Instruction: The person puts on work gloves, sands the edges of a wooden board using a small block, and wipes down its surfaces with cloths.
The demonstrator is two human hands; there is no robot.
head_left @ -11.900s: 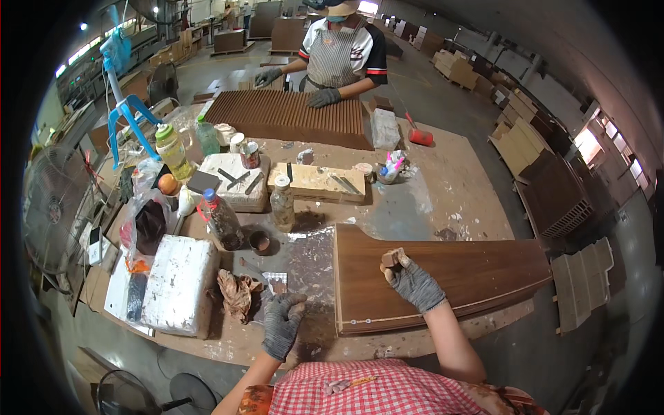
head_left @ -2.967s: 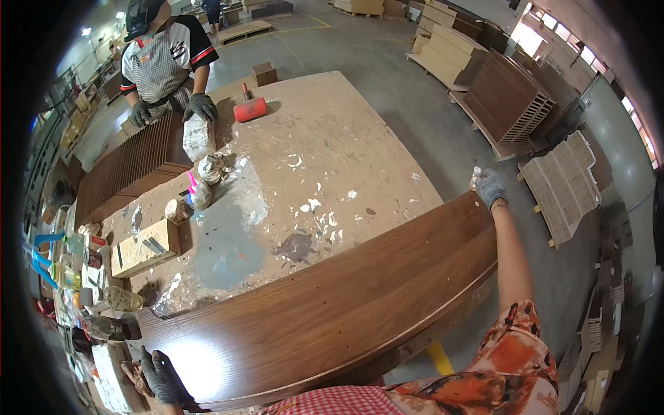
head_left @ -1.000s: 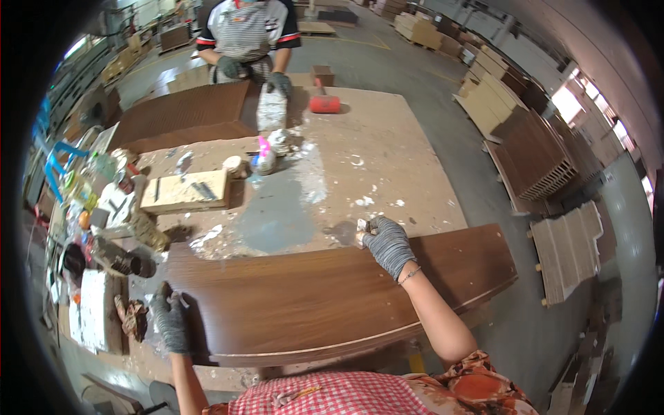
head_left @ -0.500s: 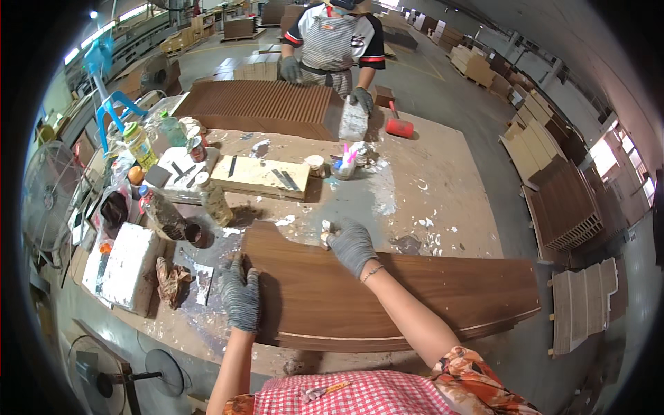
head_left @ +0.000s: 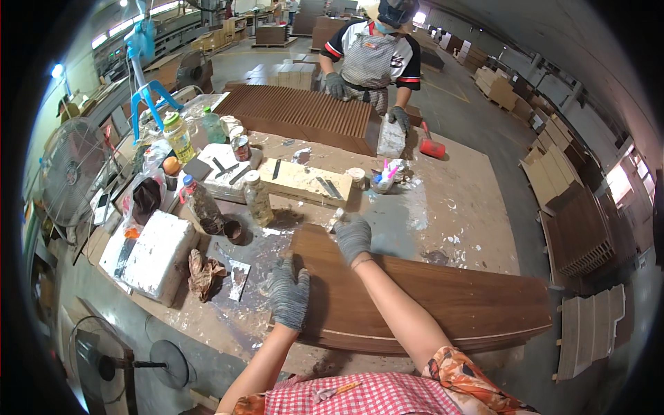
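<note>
Through the head camera I see the right hand (head_left: 354, 237) in a grey glove, its fingers closed on a small pale piece (head_left: 336, 219) pinched at the tips, just above the notch in the brown board (head_left: 429, 294). The left hand (head_left: 288, 296) lies over the board's left edge, fingers stretched forward and thumb a little apart; I cannot tell whether it grips or only rests there. The board lies flat along the near side of the table (head_left: 477, 200), its right end reaching past the table's edge.

The label on the small can (head_left: 240, 147) and the lettering on the co-worker's shirt (head_left: 400, 63) are too small for me to read.

Left of the left hand I have a crumpled brown cloth (head_left: 205, 274) and a white block (head_left: 162, 256) close by. Beyond the board, paint-spotted tabletop runs up to the red mallet (head_left: 433, 148).
</note>
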